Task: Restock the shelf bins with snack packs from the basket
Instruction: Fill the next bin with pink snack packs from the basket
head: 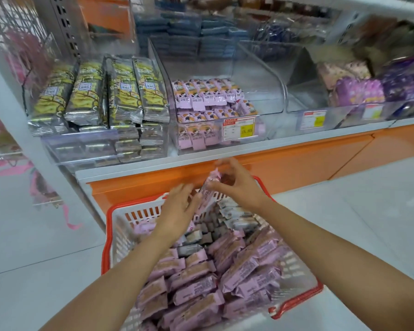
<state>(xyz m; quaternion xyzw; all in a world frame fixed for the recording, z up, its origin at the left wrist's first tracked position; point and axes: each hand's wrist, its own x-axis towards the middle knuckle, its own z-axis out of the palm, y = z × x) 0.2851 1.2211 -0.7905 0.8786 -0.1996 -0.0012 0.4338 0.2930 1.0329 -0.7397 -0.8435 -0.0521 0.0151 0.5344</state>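
A white basket with a red rim [106, 237] stands on the floor below the shelf, full of pink snack packs [196, 286]. My right hand [237, 183] pinches one pink pack [207, 189] lifted above the basket's far edge. My left hand [179, 204] reaches beside that pack with spread fingers; contact is blurred. On the shelf above, a clear bin [270, 111] holds matching pink packs [208, 96] on its left side, with its right side bare.
A bin of yellow-and-silver packs [98, 96] stands left of the pink bin. An empty-looking clear bin [306, 91] and purple packs [359, 89] lie to the right. Blue packs [184, 37] fill the upper shelf. The orange shelf base [296, 163] stands behind the basket; grey floor surrounds it.
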